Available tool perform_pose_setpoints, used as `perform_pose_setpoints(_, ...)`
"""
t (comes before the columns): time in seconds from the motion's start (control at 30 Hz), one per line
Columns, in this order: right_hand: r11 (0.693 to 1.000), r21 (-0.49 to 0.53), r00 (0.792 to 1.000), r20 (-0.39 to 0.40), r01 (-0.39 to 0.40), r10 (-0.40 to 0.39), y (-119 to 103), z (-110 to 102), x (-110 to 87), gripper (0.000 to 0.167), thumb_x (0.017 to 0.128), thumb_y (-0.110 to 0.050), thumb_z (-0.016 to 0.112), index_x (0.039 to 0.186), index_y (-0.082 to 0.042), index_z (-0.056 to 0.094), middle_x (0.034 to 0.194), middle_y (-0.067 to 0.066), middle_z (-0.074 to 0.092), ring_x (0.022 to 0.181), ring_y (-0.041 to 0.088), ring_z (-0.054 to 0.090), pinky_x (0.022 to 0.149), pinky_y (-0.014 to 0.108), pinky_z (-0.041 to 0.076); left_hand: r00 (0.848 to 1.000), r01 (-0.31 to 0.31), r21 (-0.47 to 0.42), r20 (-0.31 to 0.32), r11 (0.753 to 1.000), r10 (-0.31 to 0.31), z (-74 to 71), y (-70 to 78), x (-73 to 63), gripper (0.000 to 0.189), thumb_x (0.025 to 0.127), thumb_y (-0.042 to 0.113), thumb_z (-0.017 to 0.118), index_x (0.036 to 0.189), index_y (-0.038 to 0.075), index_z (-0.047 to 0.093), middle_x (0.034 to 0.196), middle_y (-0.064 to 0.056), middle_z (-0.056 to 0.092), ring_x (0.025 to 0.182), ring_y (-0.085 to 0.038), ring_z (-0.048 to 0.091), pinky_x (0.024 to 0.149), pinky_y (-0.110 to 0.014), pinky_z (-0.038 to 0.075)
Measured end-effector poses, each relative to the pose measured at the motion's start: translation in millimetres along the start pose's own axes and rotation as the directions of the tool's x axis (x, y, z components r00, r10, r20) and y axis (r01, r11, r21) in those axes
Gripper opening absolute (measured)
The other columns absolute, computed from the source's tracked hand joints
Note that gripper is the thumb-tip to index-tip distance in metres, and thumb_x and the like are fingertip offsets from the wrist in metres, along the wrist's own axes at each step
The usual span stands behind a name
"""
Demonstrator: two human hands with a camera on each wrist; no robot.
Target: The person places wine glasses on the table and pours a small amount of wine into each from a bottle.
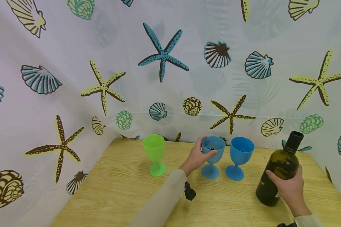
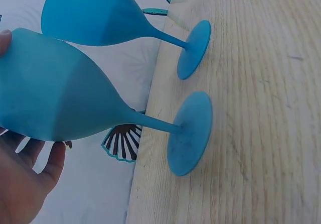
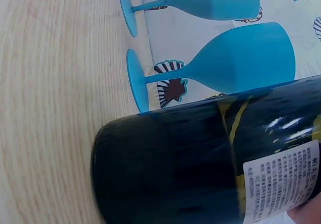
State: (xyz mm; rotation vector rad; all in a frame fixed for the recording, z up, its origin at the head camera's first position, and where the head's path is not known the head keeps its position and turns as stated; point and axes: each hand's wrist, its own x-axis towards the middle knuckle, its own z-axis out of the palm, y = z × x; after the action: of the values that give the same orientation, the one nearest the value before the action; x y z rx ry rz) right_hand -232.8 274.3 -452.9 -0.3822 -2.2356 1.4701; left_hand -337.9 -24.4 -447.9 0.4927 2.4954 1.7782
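Observation:
My left hand (image 1: 195, 159) holds the bowl of a light blue goblet (image 1: 218, 155), thumb in front and fingers on the far side. Something dark shows inside its bowl. In the left wrist view this goblet (image 2: 75, 98) stands with its foot on the tabletop. A darker blue goblet (image 1: 241, 154) is just to its right, upright. Farther right, my right hand (image 1: 292, 187) grips a dark green wine bottle (image 1: 281, 164) round the body. The bottle leans a little, its neck to the right; whether its base touches the table I cannot tell.
A bright green goblet (image 1: 154, 150) stands upright on the left part of the wooden table (image 1: 116, 189). Behind the table hangs a white curtain (image 1: 125, 41) printed with shells and starfish, close to the back edge.

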Motion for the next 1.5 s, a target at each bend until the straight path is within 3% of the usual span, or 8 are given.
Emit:
perform_pose_setpoints(0.27, 0.999, 0.028, 1.000, 0.006, -0.014, 0.014, 0, 0, -1.5, 0.094, 0.077, -0.020, 0.080, 0.146, -0.007, 0.018, 0.139, 0.021, 0.039, 0.122, 0.039, 0.041, 0.097, 0.055, 0.036, 1.000, 0.006, -0.021, -0.026, 1.000, -0.007, 2.3, -2.9, 4.9, 0.079, 0.087, 0.044, 0.065, 0.150, 0.024, 0.022, 0.147, -0.012, 0.033, 0.129, -0.032, 0.039, 0.099, -0.049, 0.038)
perform_pose_setpoints(0.57, 0.999, 0.030, 1.000, 0.016, -0.016, 0.016, 0, 0, -0.2, 0.097, 0.077, -0.022, 0.081, 0.147, -0.008, 0.016, 0.140, 0.022, 0.037, 0.123, 0.040, 0.040, 0.097, 0.056, 0.035, 1.000, -0.001, -0.030, -0.012, 1.000, 0.000, -1.0, -2.4, 4.0, 0.086, 0.086, 0.043, 0.068, 0.152, 0.022, 0.017, 0.149, -0.012, 0.030, 0.132, -0.033, 0.036, 0.100, -0.048, 0.038)
perform_pose_setpoints(0.73, 1.000, 0.027, 1.000, 0.018, -0.016, 0.016, 1, 1, -1.5, 0.096, 0.077, -0.023, 0.081, 0.147, -0.007, 0.017, 0.139, 0.022, 0.037, 0.123, 0.040, 0.040, 0.097, 0.056, 0.035, 0.999, -0.049, 0.009, -0.005, 0.999, 0.049, -11.5, 3.6, -1.8, 0.090, 0.084, 0.041, 0.071, 0.152, 0.017, 0.016, 0.150, -0.008, 0.030, 0.134, -0.026, 0.033, 0.103, -0.042, 0.036)
perform_pose_setpoints(0.97, 1.000, 0.030, 1.000, 0.006, -0.003, 0.003, 1, 1, -1.3, 0.093, 0.077, -0.022, 0.080, 0.145, -0.006, 0.019, 0.138, 0.020, 0.039, 0.121, 0.038, 0.042, 0.096, 0.054, 0.036, 0.990, -0.141, 0.157, 0.034, 0.977, 0.137, -39.9, 20.7, -11.8, 0.094, 0.079, 0.035, 0.077, 0.151, 0.017, 0.019, 0.149, -0.001, 0.031, 0.134, -0.019, 0.033, 0.105, -0.041, 0.033)
perform_pose_setpoints(1.2, 1.000, 0.020, 1.000, 0.006, -0.006, 0.006, 2, 0, -1.0, 0.093, 0.077, -0.023, 0.080, 0.146, -0.006, 0.018, 0.138, 0.020, 0.039, 0.121, 0.038, 0.042, 0.096, 0.053, 0.036, 0.971, -0.238, 0.319, 0.083, 0.917, 0.224, -80.1, 42.2, -28.9, 0.084, 0.082, 0.033, 0.075, 0.149, 0.014, 0.027, 0.148, -0.004, 0.034, 0.133, -0.021, 0.035, 0.103, -0.038, 0.035)
perform_pose_setpoints(1.37, 1.000, 0.024, 1.000, 0.008, -0.008, 0.008, 2, 0, -1.8, 0.094, 0.077, -0.022, 0.080, 0.146, -0.006, 0.018, 0.138, 0.021, 0.039, 0.121, 0.039, 0.041, 0.096, 0.054, 0.036, 0.960, -0.274, 0.478, 0.091, 0.835, 0.263, -110.8, 46.8, -41.6, 0.079, 0.083, 0.041, 0.071, 0.147, 0.013, 0.033, 0.146, -0.008, 0.037, 0.133, -0.026, 0.035, 0.103, -0.044, 0.035)
perform_pose_setpoints(1.5, 1.000, 0.028, 1.000, 0.005, -0.003, 0.003, 1, 1, -2.6, 0.095, 0.076, -0.022, 0.081, 0.146, -0.007, 0.018, 0.139, 0.022, 0.038, 0.122, 0.040, 0.040, 0.096, 0.055, 0.036, 0.955, -0.269, 0.579, 0.055, 0.770, 0.292, -138.9, 37.9, -46.4, 0.080, 0.082, 0.043, 0.072, 0.145, 0.010, 0.035, 0.146, -0.010, 0.037, 0.133, -0.029, 0.033, 0.104, -0.048, 0.033)
